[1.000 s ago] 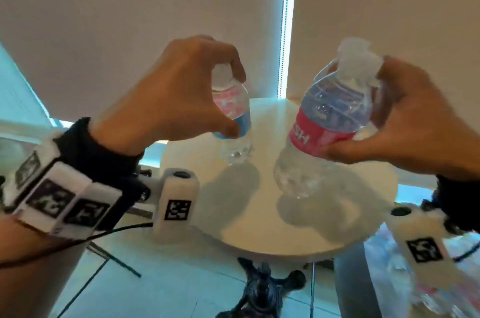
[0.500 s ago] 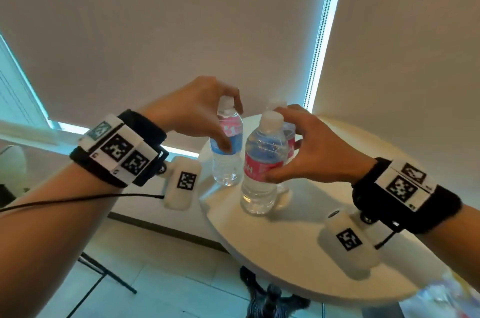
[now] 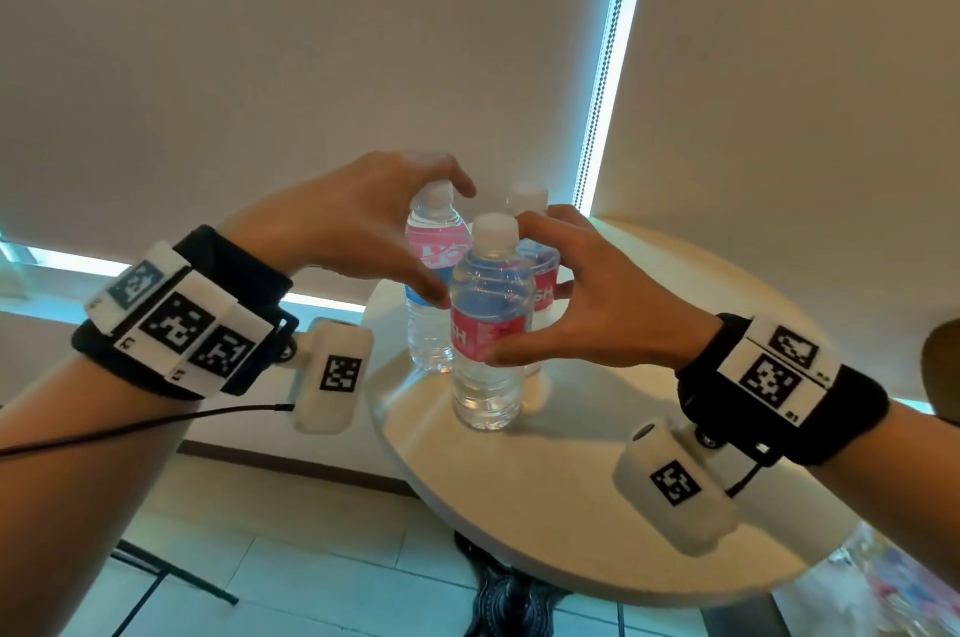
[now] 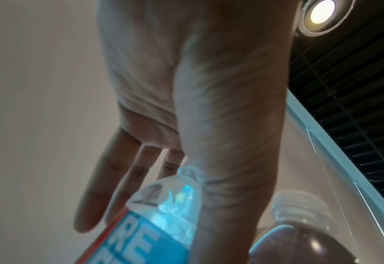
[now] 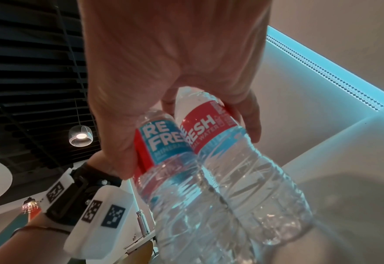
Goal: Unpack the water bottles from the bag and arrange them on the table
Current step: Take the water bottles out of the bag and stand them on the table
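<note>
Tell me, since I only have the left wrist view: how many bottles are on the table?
Observer: Three, all upright on the round table: a left bottle, a front bottle and a rear bottle.
Operator: What is the right hand doing?
Observer: The right hand grips the front bottle, thumb on its red label.
Operator: Is the left bottle set down?
Observer: Yes, its base rests on the table near the left edge, with the left hand around its top.
</note>
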The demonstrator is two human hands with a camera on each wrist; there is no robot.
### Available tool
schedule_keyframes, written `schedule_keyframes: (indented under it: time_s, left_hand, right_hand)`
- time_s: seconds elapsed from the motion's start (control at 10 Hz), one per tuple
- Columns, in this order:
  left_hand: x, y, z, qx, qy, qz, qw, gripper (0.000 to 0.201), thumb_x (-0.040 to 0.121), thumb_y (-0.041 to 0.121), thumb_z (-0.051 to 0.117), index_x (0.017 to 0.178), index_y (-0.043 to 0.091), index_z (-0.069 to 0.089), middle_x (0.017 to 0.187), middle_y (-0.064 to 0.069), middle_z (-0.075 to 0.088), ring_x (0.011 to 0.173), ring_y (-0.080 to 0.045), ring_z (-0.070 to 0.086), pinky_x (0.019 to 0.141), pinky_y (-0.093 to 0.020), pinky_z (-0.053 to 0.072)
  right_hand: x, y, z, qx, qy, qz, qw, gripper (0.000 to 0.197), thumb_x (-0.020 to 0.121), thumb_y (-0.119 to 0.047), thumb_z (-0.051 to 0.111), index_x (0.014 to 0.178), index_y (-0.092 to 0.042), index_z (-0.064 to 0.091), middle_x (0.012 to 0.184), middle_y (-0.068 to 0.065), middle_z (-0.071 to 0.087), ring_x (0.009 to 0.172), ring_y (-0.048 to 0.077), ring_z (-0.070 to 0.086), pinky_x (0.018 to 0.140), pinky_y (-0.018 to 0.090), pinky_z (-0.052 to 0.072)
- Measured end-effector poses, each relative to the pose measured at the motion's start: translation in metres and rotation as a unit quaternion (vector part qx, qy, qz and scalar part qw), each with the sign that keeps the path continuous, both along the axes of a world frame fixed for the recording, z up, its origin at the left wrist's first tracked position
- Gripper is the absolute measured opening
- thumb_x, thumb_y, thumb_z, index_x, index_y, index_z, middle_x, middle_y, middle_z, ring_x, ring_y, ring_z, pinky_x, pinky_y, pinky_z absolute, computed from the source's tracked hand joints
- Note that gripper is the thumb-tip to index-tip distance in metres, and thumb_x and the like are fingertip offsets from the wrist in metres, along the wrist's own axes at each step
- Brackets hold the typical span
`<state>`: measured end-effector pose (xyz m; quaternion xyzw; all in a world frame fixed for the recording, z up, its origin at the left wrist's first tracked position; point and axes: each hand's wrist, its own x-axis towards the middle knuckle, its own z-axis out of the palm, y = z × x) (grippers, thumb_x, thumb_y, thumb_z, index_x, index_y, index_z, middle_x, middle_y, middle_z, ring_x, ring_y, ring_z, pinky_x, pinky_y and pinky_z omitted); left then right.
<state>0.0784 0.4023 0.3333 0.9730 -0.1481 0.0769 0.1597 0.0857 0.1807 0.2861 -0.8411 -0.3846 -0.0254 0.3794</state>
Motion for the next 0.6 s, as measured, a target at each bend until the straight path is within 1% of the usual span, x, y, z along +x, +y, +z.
schedule_keyframes:
  time_s: [0.1,0.2,0.3,0.4,0.5,0.6]
  left_hand:
    - [-0.007,0.005,-0.003,-0.039,0.012,-0.005,0.999,0.100,0.051,0.040,0.097,0.136,0.040,0.044,0.128,0.010,0.054,0.108,-0.016,0.061,0.090,-0.040,0.057]
    - [-0.026,0.012,-0.002,-0.082,-0.024,-0.002,0.996,0.107,0.052,0.048,0.093,0.142,0.040,0.036,0.134,0.006,0.049,0.116,-0.016,0.059,0.096,-0.044,0.055]
    - [-0.056,0.013,0.004,-0.168,-0.140,-0.020,0.976,0.097,0.050,0.061,0.082,0.137,0.045,0.042,0.132,0.013,0.052,0.114,-0.007,0.059,0.099,-0.033,0.052]
    - [-0.098,0.000,0.008,-0.242,-0.126,-0.031,0.961,0.090,0.049,0.071,0.081,0.128,0.044,0.050,0.120,0.022,0.061,0.087,0.001,0.065,0.075,-0.010,0.054]
    - [-0.105,-0.031,-0.002,-0.106,0.119,-0.011,0.987,0.023,0.065,0.072,0.074,0.065,0.049,0.073,0.051,0.017,0.068,0.038,0.010,0.059,0.039,-0.014,0.048]
    - [-0.098,-0.115,-0.051,0.033,0.419,-0.182,0.889,0.058,0.104,0.010,0.045,0.050,0.030,0.047,0.046,-0.001,0.043,0.042,-0.012,0.046,0.042,-0.011,0.043]
  right_hand:
    - [0.000,0.000,-0.001,0.001,0.004,0.007,1.000,0.071,0.061,-0.032,0.095,0.120,-0.044,0.055,0.107,-0.036,0.049,0.121,0.013,0.051,0.104,0.039,0.052]
    - [-0.001,-0.005,-0.001,-0.003,0.008,0.019,1.000,0.080,0.059,-0.036,0.095,0.119,-0.058,0.047,0.111,-0.053,0.041,0.138,0.009,0.039,0.113,0.039,0.043]
    - [-0.012,-0.026,0.006,0.012,0.017,-0.010,1.000,0.085,0.052,-0.050,0.092,0.122,-0.064,0.046,0.136,-0.039,0.031,0.150,0.003,0.025,0.115,0.040,0.039]
    - [-0.034,-0.065,0.013,0.060,-0.009,-0.037,0.997,0.073,0.059,-0.061,0.083,0.125,-0.058,0.054,0.155,-0.020,0.031,0.147,0.002,0.035,0.113,0.037,0.045]
    - [-0.059,-0.118,0.005,0.093,-0.073,-0.095,0.988,0.053,0.070,-0.057,0.077,0.119,-0.043,0.063,0.150,-0.008,0.042,0.139,0.009,0.049,0.108,0.031,0.051]
    - [-0.084,-0.179,-0.022,0.114,-0.119,-0.193,0.967,0.034,0.077,-0.045,0.075,0.108,-0.036,0.066,0.140,0.001,0.052,0.126,0.016,0.059,0.103,0.033,0.054]
